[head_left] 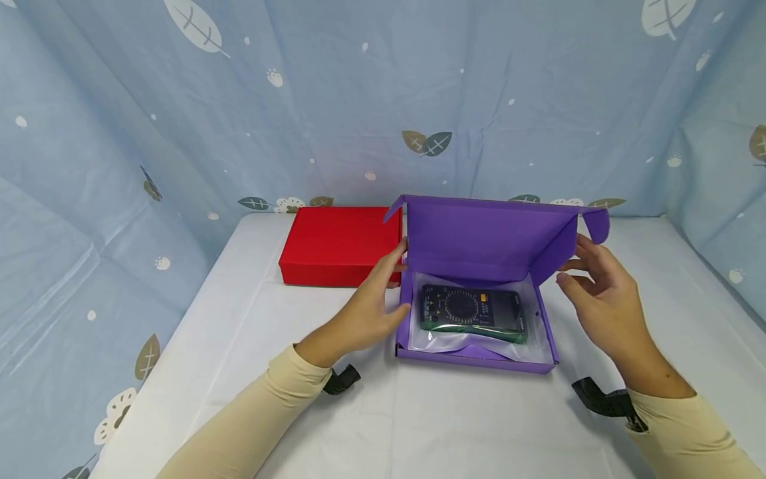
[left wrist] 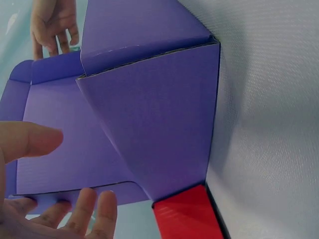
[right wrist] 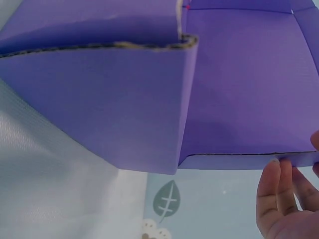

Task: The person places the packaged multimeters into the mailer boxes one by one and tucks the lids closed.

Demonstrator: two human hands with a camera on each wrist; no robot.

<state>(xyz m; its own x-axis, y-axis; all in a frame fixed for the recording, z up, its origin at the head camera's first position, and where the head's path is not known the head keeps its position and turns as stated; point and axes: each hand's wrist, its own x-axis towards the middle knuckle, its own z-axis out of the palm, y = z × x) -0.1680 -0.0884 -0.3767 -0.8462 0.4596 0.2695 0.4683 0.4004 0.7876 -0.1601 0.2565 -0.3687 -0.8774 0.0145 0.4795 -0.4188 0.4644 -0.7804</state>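
Note:
A purple cardboard box [head_left: 479, 364] stands on the table with its lid [head_left: 479, 233] raised. Inside lies a black and green digital multimeter [head_left: 473, 311] in a clear plastic bag [head_left: 421, 340]. At the lid's left side, my left hand [head_left: 368, 313] has its fingers extended near the edge and its thumb held apart. My right hand [head_left: 604, 306] is at the lid's right side; its fingertips touch the outside of the side flap [right wrist: 229, 161] in the right wrist view. Both hands flank the lid, and neither grips the multimeter.
A closed red box [head_left: 341, 239] sits behind and left of the purple one, partly covered by my left hand. White cloth [head_left: 467, 426] covers the table. A blue leaf-patterned curtain [head_left: 359, 100] hangs at the back and sides.

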